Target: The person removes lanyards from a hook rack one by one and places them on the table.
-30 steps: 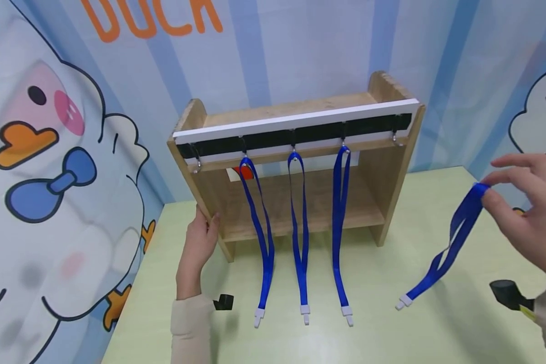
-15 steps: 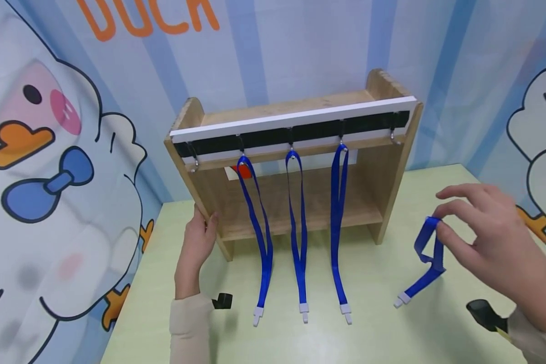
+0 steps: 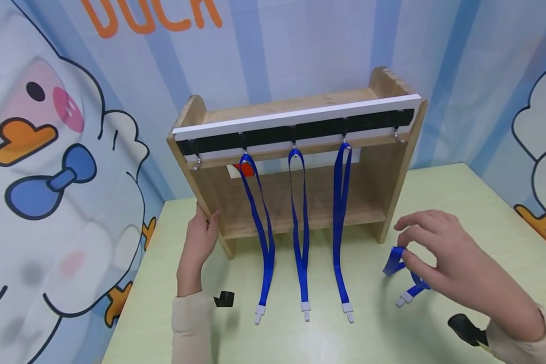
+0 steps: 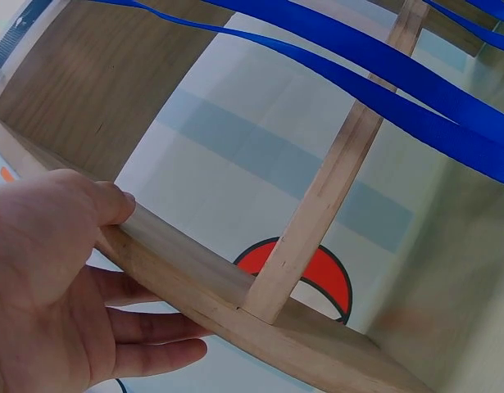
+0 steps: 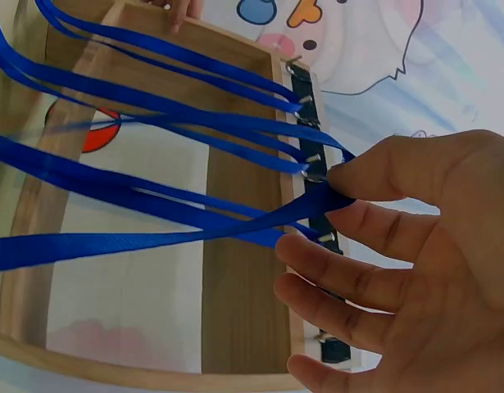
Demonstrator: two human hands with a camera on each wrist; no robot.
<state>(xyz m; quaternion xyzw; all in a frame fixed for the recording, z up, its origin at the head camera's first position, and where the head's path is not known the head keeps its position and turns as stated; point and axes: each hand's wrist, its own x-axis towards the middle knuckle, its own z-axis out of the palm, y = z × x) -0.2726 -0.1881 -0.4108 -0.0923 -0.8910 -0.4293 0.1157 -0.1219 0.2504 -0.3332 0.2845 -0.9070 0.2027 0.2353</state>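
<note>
My left hand [image 3: 199, 245] grips the left side panel of a small wooden shelf [image 3: 384, 172]. In the left wrist view the thumb lies inside the panel [image 4: 178, 258], the other fingers behind it. Between thumb and index finger, my right hand [image 3: 446, 258] pinches the looped end of a blue lanyard [image 3: 393, 263], right of the shelf. Its strap folds below the fingers, and its white clip [image 3: 405, 299] is low over the table. The right wrist view shows the pinched strap [image 5: 321, 201], other fingers spread. Three more blue lanyards [image 3: 269, 253] hang from hooks along the shelf's front.
A black strip [image 3: 316, 132] on a white board carries the hooks, with further hooks at the left end [image 3: 197, 163] and right end [image 3: 398, 135]. The shelf stands on a pale green table [image 3: 309, 349]. A duck-printed cloth [image 3: 300, 45] hangs close behind.
My right hand has moved left and down toward the shelf with the lanyard, whose strap now folds over while its clip stays nearly in place. The left hand keeps its hold.
</note>
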